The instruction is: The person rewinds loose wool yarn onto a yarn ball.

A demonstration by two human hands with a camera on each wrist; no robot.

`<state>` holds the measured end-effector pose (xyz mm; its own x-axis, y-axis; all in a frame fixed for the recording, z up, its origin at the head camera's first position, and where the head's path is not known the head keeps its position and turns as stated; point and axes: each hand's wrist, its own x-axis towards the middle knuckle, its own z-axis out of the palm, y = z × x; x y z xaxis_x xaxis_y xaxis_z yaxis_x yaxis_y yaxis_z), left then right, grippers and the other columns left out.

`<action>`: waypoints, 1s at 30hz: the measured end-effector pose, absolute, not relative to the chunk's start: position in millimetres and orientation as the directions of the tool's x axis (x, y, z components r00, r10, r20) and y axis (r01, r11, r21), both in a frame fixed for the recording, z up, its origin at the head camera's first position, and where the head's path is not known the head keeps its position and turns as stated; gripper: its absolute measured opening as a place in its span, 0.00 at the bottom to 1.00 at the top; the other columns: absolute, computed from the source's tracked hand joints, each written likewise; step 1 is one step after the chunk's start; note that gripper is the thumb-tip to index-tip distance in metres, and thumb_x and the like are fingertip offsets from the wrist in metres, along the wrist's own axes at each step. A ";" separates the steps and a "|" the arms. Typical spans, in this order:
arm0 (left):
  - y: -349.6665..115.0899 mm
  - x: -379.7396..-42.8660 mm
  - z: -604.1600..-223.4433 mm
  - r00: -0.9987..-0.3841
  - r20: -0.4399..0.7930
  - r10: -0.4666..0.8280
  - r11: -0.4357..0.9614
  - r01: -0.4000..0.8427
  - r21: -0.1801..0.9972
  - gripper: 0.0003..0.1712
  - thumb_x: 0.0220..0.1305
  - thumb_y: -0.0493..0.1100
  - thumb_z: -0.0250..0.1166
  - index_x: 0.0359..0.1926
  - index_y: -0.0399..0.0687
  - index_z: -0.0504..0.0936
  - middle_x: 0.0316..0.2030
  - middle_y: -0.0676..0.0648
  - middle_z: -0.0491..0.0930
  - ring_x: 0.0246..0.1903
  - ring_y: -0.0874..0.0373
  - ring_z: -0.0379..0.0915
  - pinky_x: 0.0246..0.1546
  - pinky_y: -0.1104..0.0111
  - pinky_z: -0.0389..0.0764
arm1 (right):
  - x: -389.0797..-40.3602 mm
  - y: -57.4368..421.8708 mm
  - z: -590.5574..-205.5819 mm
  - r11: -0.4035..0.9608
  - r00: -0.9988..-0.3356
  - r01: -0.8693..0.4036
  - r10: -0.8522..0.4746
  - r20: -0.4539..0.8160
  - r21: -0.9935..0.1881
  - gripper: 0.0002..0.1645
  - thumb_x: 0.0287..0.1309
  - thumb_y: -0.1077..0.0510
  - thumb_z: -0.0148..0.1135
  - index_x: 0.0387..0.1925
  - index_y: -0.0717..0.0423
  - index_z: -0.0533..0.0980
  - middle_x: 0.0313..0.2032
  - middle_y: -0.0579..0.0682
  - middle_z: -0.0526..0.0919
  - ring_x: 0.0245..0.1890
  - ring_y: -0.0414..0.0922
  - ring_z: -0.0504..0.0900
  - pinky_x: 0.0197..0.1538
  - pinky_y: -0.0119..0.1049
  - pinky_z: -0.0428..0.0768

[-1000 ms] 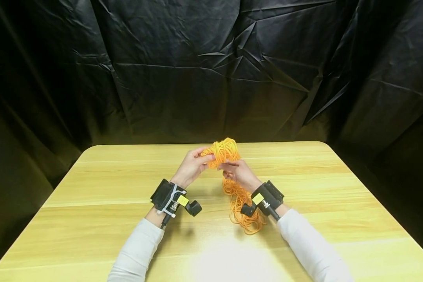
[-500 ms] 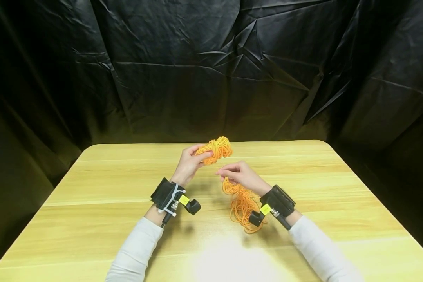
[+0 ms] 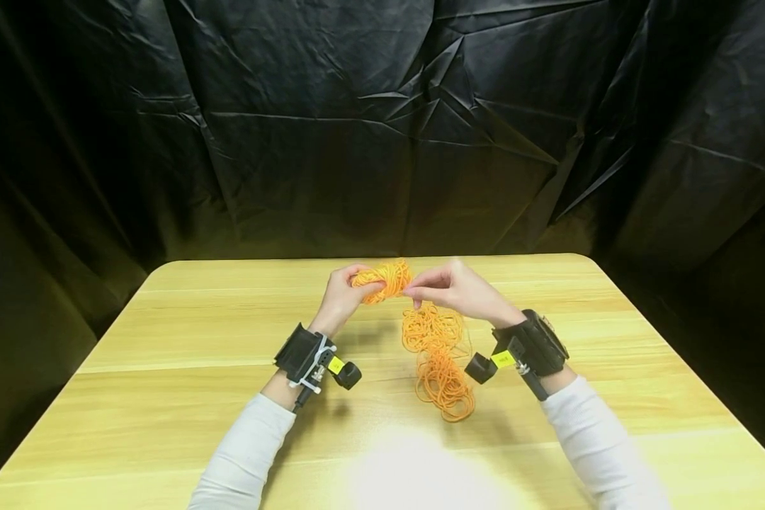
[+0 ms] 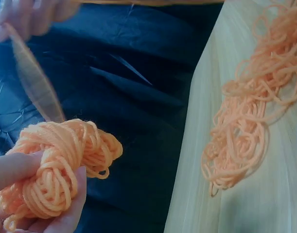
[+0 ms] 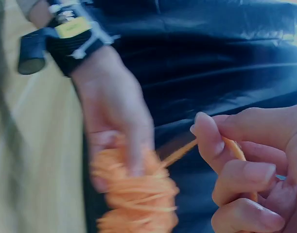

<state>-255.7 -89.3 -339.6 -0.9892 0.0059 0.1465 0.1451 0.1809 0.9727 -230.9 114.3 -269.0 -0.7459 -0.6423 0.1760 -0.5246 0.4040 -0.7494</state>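
My left hand (image 3: 342, 297) grips a wound bundle of orange yarn (image 3: 390, 280) above the far half of the table, thumb across its near side. In the left wrist view the bundle (image 4: 61, 165) shows thick loops bulging past the fingers. Just to its right, my right hand (image 3: 462, 289) pinches a single strand between thumb and fingertips. The right wrist view shows that strand (image 5: 180, 154) running taut from the bundle to the right hand (image 5: 250, 165) and on across its curled fingers. Below the right hand, a loose heap of the same yarn (image 3: 443, 365) lies on the table.
The light wooden table (image 3: 166, 397) has rounded far corners. Behind it hangs a creased black sheet (image 3: 306, 177). Each wrist wears a black band with a small camera, the left camera (image 3: 348, 375) and the right camera (image 3: 481, 368) hanging inward over the table.
The right hand moved from under the bundle down and away, then up to its right side, uncovering more of the heap. The left hand shifted the bundle slightly left.
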 end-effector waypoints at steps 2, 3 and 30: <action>-89.2 -255.9 -340.1 -0.990 0.140 0.016 0.197 0.140 0.970 0.15 0.49 0.35 0.67 0.41 0.36 0.78 0.31 0.44 0.78 0.25 0.64 0.71 0.26 0.75 0.73 | -231.6 115.5 -259.1 0.370 -0.741 -0.529 -0.640 0.204 -0.764 0.09 0.54 0.58 0.59 0.35 0.58 0.81 0.22 0.47 0.80 0.13 0.41 0.61 0.17 0.29 0.58; -89.1 -256.0 -340.3 -0.991 0.135 0.023 0.199 0.137 0.970 0.16 0.49 0.35 0.67 0.41 0.36 0.78 0.32 0.43 0.79 0.25 0.64 0.71 0.26 0.75 0.73 | -232.7 116.1 -254.8 0.346 -0.740 -0.529 -0.635 0.221 -0.775 0.10 0.54 0.59 0.59 0.36 0.60 0.80 0.23 0.49 0.81 0.12 0.42 0.60 0.16 0.30 0.58; -86.5 -248.5 -333.0 -0.932 0.144 0.332 -0.109 0.114 0.987 0.19 0.55 0.29 0.58 0.50 0.27 0.71 0.35 0.51 0.78 0.35 0.62 0.74 0.39 0.72 0.76 | -280.6 107.1 -348.7 0.119 -0.908 -0.205 -0.394 0.143 -0.971 0.09 0.55 0.69 0.50 0.36 0.71 0.73 0.29 0.47 0.79 0.29 0.40 0.76 0.35 0.31 0.75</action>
<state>-248.5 -86.5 -333.0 -0.9323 0.3317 0.1441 0.1138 -0.1091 0.9875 -280.6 107.1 -348.7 -0.9079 -0.3940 0.1434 -0.2051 0.1193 -0.9714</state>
